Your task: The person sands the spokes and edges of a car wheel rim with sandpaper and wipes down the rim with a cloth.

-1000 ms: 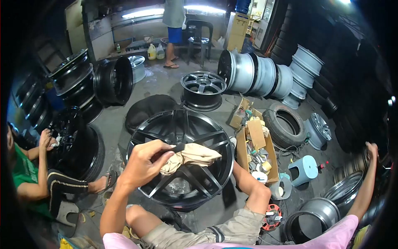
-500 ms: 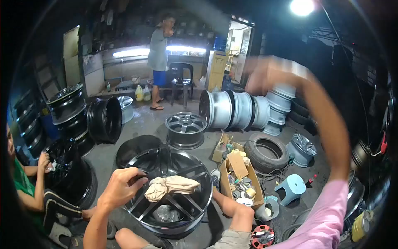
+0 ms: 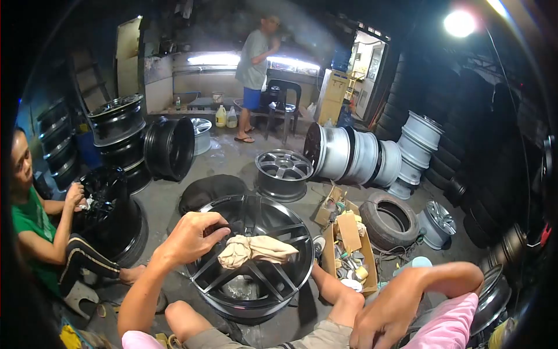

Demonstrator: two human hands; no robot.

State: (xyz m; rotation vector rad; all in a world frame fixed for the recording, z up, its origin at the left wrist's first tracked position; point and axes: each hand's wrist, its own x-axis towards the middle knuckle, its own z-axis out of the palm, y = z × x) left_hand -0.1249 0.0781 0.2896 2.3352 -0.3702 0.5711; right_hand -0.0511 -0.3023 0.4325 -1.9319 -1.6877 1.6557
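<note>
A black multi-spoke wheel rim [image 3: 256, 262] lies face up between my knees. Across its spokes sits a bunched beige cloth [image 3: 256, 250]. My left hand [image 3: 195, 235] is over the rim's left edge beside the cloth, thumb and fingers curled together. A dark bit shows between them, too small to name. Low over my right thigh is my right hand [image 3: 386, 308], back of the hand up and fingers bent downward; its fingertips are hidden near the bottom edge.
A cardboard box [image 3: 331, 250] of tools and supplies stands right of the rim, near a tire [image 3: 389, 221]. At left a person in green [image 3: 40, 232] handles another black rim. Silver rims [image 3: 363, 154] line the back. Another person [image 3: 253, 70] stands near a chair [image 3: 283, 104].
My right arm has come down from its raised, blurred position to my lap. The view has shifted left. My left hand and the cloth stay at the rim.
</note>
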